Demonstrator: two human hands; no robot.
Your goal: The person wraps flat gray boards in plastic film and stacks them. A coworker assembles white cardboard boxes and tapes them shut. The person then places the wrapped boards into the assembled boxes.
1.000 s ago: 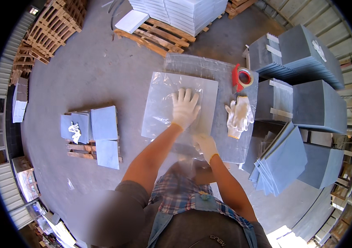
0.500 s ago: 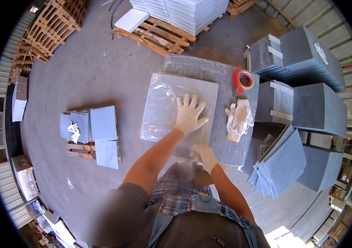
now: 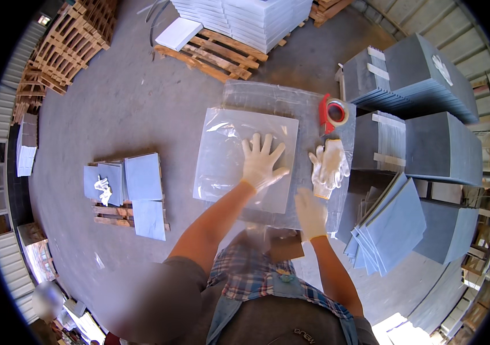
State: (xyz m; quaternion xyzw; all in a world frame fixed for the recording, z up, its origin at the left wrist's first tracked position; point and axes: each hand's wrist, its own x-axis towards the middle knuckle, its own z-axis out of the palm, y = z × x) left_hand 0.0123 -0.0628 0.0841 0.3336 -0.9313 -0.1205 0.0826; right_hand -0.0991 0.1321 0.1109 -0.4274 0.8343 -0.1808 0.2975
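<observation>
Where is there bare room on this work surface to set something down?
On the clear plastic sheet, the far strip beyond the bagged tile is bare. Crowded: the right edge, with the tape dispenser and spare gloves, and where the left hand and right hand press.

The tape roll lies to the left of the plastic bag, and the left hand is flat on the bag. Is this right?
Not quite. In the head view the tape roll lies to the right of the plastic bag, not the left, just beyond the spare gloves. The left hand is indeed flat on the bag.
</observation>
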